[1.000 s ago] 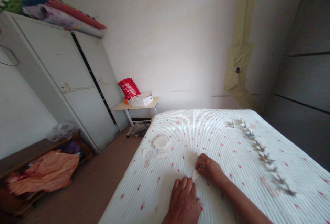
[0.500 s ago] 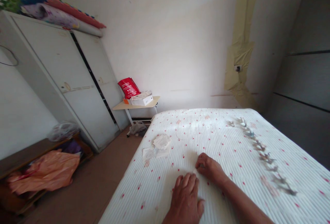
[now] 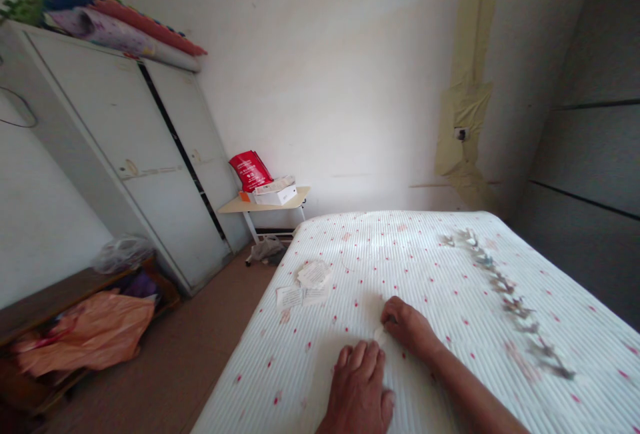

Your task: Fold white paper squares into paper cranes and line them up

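Observation:
My left hand [image 3: 356, 387] lies palm down on the white striped bed cover [image 3: 430, 394], fingers stretched forward, holding nothing. Just ahead and to its right, my right hand [image 3: 406, 326] has its fingers curled into a pinch close to the cover. At those fingertips a small white piece of paper [image 3: 380, 335] shows; the rest of it is hidden by the hand. Beyond the left hand lie printed paper sheets [image 3: 314, 275], some flat and overlapping. A row of small folded-looking pieces [image 3: 517, 306], grey, brown and bluish, runs along the right side of the bed.
A small side table [image 3: 267, 206] past the bed's far left corner carries a red bag [image 3: 250, 171] and a white box [image 3: 277, 195]. Left stands a grey cabinet [image 3: 115, 121] with rolled mats [image 3: 125, 34] on top. An orange plastic bag [image 3: 90, 334] rests on a low wooden bench.
My right hand has shifted very slightly, and more of the small white paper now shows at its fingertips. My left hand has drawn back a little toward me.

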Demonstrator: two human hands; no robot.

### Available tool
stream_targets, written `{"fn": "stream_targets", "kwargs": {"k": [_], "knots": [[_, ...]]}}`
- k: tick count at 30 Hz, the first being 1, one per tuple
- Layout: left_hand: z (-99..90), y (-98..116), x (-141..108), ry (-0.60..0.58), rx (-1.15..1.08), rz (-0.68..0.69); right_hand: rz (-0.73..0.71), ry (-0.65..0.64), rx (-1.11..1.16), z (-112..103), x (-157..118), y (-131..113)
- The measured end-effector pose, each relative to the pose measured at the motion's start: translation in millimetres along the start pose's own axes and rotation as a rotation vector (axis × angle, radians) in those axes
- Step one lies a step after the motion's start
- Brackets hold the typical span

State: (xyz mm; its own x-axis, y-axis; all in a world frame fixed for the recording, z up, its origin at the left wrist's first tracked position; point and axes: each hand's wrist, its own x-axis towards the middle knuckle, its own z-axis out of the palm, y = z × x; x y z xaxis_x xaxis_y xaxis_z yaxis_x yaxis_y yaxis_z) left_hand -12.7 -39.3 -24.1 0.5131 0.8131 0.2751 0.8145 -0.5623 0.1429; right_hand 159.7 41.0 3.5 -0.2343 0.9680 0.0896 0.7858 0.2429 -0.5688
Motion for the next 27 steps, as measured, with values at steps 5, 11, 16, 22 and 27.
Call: {"fn": "stream_targets", "kwargs": {"k": [5,11,16,22,27], "knots": [[0.6,-1,1,-0.014,0.002,0.013,0.030,0.016,-0.030,0,0,-2],[-1.7,1,1,-0.038,-0.049,-0.011,0.090,0.080,-0.076,7,4,0],[-3.7,1,2,-0.053,-0.062,-0.024,0.092,0.137,-0.080,5,1,-3],[-3.8,1,4,-0.075,-0.061,-0.020,-0.201,0.180,0.188,1,-10,-21],[-3.2,2,4,-0.072,-0.086,-0.033,-0.123,-0.033,0.085,12,-8,-25]]}}
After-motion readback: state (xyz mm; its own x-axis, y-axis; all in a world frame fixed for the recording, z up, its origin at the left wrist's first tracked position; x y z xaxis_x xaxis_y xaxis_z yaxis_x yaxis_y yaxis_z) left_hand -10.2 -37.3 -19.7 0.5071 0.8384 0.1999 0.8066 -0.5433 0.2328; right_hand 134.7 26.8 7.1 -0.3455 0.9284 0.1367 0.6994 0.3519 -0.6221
